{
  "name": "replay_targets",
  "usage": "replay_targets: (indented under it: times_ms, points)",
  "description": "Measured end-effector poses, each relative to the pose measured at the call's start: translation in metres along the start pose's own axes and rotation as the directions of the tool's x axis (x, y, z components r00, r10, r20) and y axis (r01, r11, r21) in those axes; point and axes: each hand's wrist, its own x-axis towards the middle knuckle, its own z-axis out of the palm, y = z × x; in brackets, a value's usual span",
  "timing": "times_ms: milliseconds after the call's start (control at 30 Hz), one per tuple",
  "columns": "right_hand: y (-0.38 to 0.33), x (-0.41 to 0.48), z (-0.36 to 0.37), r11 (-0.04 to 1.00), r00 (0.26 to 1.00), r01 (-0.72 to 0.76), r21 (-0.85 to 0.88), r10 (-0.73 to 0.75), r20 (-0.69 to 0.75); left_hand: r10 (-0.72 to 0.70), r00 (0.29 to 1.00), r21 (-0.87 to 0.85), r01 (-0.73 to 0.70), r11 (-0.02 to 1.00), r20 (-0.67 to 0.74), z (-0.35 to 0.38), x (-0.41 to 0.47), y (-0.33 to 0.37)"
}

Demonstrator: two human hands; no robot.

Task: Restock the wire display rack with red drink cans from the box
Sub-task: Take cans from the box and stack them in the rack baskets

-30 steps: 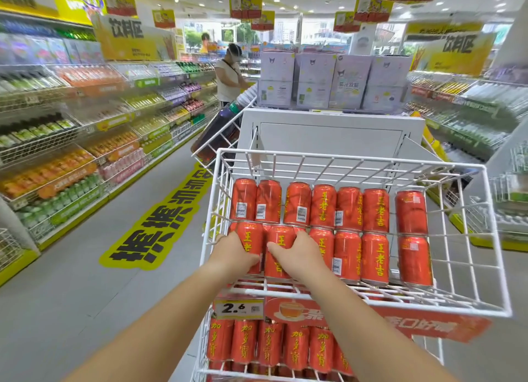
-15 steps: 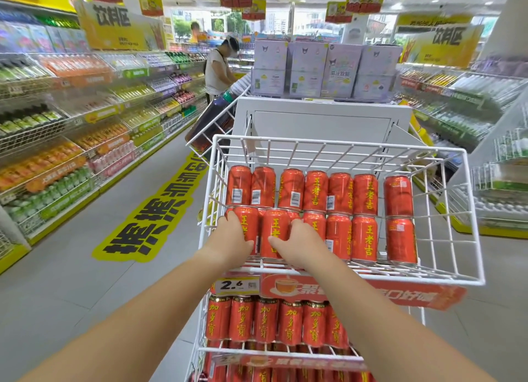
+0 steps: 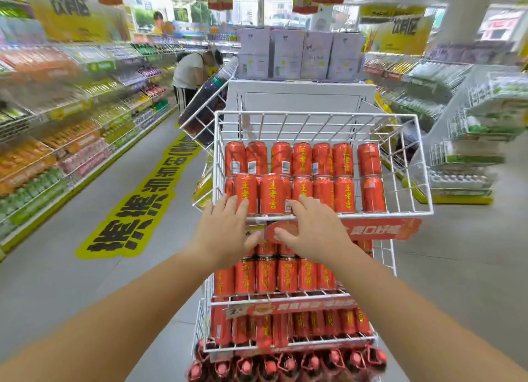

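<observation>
Together, the left hand [image 3: 225, 229] and right hand [image 3: 313, 230] lay straight-fingered against front-row red cans [image 3: 272, 194] at the front rim of the top wire basket [image 3: 314, 124]. Neither hand gripped anything.

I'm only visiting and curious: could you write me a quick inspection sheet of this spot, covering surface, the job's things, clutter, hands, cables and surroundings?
Surface: white wire rack, several tiers; rear of the top basket is bare.
Job's things: red cans in two rows in the top basket, more on the tiers below; the box is not in view.
Clutter: nothing seen.
Hands: left hand and right hand both open, fingers resting on front-row cans.
Cables: nothing seen.
Surroundings: drink shelves on both sides, lilac cartons behind the rack, a person at the left shelves, yellow floor sticker.
</observation>
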Motion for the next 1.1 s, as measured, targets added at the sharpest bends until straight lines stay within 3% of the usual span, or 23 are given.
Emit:
replay_targets:
  times_ms: [233, 533, 800, 967, 1100]
  points:
    - [-0.013, -0.074, 0.016, 0.998, 0.999, -0.036, -0.043, 0.037, 0.014, 0.03, 0.998, -0.022, -0.029, 0.999, 0.061, 0.028, -0.066, 0.018]
    - [0.009, -0.138, 0.075, 1.0, 0.983, 0.024, -0.008, -0.022, 0.181, -0.046, 0.983, -0.033, 0.053, 0.998, 0.176, 0.091, -0.133, 0.052]
    - [0.038, -0.203, 0.204, 0.994, 0.904, 0.094, 0.054, -0.108, 0.414, -0.084, 0.918, -0.015, 0.097, 0.995, 0.387, 0.207, -0.19, 0.097]
    - [0.043, -0.248, 0.309, 0.994, 0.843, 0.039, 0.104, -0.088, 0.531, -0.097, 0.859, -0.014, 0.12, 0.993, 0.502, 0.31, -0.228, 0.115]
    - [0.043, -0.29, 0.397, 0.992, 0.751, 0.003, 0.129, -0.087, 0.655, -0.074, 0.81, -0.03, 0.112, 0.993, 0.582, 0.398, -0.262, 0.129]
